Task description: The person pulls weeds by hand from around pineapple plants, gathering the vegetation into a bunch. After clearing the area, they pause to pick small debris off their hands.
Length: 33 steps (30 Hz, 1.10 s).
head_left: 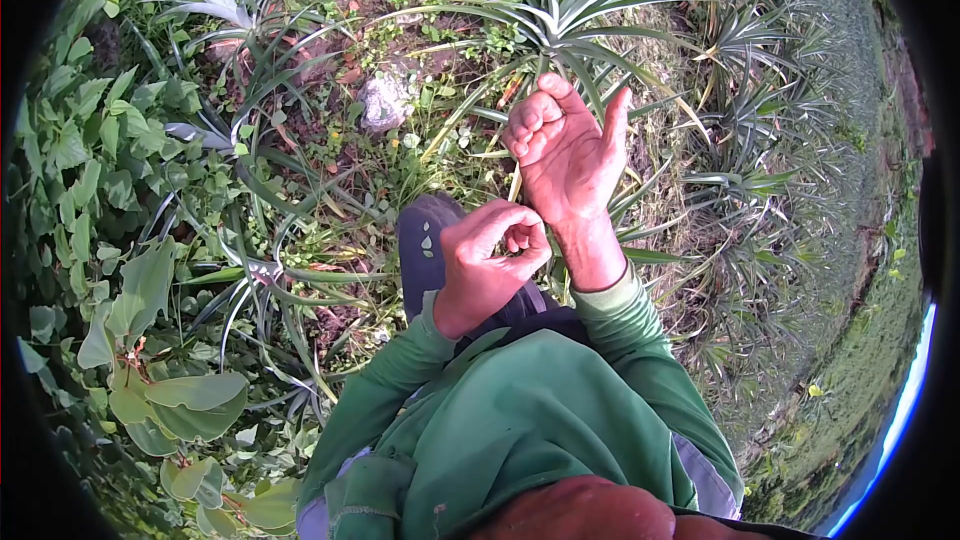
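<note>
My left hand (pixel 490 260) is in front of my body, its fingers curled round with the thumb and fingertips meeting in a ring. Nothing can be made out inside that curl. Close beside it on the right, my right hand (pixel 570 155) is raised palm up, the thumb stretched out and the fingers partly bent, with nothing on the palm. Both wrists come out of green sleeves (pixel 625 315). Just beyond the right hand grows a spiky long-leaved plant (pixel 555 25).
A pale rock (pixel 386 102) lies on weedy ground ahead. My dark shoe (pixel 425 240) is left of the hands. Leafy vines (pixel 80 160) crowd the left side, with a broad-leaved plant (pixel 200 400) lower down. Rows of spiky plants (pixel 745 120) run along the right.
</note>
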Each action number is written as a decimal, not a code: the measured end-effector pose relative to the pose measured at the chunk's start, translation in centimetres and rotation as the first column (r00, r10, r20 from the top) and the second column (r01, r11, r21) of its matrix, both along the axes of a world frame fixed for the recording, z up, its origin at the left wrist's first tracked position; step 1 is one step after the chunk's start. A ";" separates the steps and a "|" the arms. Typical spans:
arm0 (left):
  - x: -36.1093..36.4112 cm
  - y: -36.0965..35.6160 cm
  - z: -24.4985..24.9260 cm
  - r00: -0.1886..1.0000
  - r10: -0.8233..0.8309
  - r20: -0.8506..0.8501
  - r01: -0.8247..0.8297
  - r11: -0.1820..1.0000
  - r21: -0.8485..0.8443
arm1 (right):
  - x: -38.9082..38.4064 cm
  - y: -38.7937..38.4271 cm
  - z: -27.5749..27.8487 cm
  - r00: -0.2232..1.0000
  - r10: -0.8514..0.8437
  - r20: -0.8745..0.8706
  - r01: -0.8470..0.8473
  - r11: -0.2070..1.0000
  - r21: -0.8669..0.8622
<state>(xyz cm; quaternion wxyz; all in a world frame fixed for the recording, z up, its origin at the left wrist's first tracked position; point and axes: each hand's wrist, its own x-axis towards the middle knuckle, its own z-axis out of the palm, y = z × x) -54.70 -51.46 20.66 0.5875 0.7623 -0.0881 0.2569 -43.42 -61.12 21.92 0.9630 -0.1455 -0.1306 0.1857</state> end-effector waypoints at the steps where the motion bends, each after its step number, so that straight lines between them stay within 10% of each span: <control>1: 0.0 0.0 0.0 1.000 0.004 0.000 -0.004 1.000 -0.014 | 0.0 0.0 0.0 1.000 0.000 0.000 0.000 1.000 0.000; 33: -0.1 0.4 0.9 0.997 -0.036 -0.068 0.039 0.998 0.055 | -0.6 0.7 0.0 0.990 -0.022 0.136 0.035 0.995 -0.098</control>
